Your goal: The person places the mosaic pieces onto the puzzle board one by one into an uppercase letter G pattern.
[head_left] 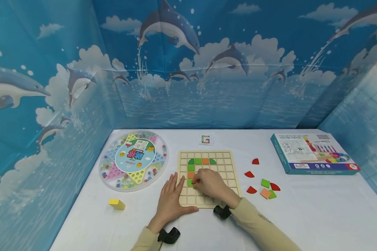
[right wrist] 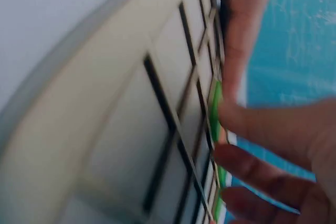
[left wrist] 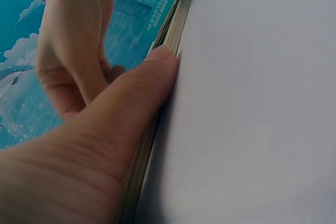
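Note:
A wooden grid board (head_left: 230,167) lies on the white table, with green tiles (head_left: 191,167) and orange tiles (head_left: 205,161) in a top row and a left column. Dark green quarter-round pieces (head_left: 212,161) sit at both ends of the row. My right hand (head_left: 212,183) has its fingers curled and pinches at the lowest green square tile (head_left: 190,182), which lies at its cell. In the right wrist view the thumb touches a green tile (right wrist: 214,106). My left hand (head_left: 171,205) spreads beside the board's lower left corner; its thumb rests against the board's edge (left wrist: 182,11).
Right of the board lie red quarter-round pieces (head_left: 251,190), loose green squares (head_left: 265,183) and an orange square (head_left: 265,193). A pattern card (head_left: 206,139) lies behind it. A boxed toy (head_left: 317,153) stands right, a round marble game (head_left: 113,181) and a yellow block (head_left: 117,204) left.

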{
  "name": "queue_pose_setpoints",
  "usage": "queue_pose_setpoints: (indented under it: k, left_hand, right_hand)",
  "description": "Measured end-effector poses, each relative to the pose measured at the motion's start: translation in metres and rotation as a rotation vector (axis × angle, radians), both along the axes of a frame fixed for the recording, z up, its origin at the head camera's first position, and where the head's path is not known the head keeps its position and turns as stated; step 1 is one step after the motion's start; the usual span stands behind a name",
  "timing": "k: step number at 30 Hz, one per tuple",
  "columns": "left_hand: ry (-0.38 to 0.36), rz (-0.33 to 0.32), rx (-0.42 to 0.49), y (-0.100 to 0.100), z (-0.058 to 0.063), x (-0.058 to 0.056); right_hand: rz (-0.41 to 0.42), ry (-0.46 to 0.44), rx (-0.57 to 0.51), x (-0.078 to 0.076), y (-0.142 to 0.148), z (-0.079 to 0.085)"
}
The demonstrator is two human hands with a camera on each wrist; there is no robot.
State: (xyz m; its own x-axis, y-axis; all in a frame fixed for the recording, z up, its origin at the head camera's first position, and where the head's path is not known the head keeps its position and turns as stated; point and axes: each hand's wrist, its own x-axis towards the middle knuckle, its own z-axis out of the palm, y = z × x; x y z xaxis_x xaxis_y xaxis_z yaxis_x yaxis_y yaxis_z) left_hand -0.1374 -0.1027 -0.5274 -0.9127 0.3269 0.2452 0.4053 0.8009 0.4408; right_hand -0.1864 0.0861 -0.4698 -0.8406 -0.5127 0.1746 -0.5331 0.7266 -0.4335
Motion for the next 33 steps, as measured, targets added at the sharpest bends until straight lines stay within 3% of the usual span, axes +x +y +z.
queue_pose_setpoints:
  k: [4, 11, 19, 25, 33]
  left_hand:
    - [-0.020, 0.002, -0.004, 0.000, 0.001, 0.000]
    - [-0.039, 0.016, -0.014, 0.000, 0.004, 0.000]
    - [-0.042, 0.014, -0.004, -0.001, 0.003, 0.000]
    - [-0.048, 0.006, 0.002, 0.000, 0.002, 0.000]
    - [-0.032, 0.004, 0.004, 0.000, 0.002, 0.000]
  right_hand:
    - [0.031, -0.045, -0.020, 0.006, 0.023, 0.005]
    - [-0.151, -0.049, -0.086, 0.002, 0.081, 0.013]
    - [-0.335, -0.127, 0.039, -0.006, 0.142, 0.013]
    - [-0.368, -0.158, 0.116, -0.003, 0.163, 0.005]
    - [-0.399, -0.203, 0.096, -0.002, 0.170, 0.001]
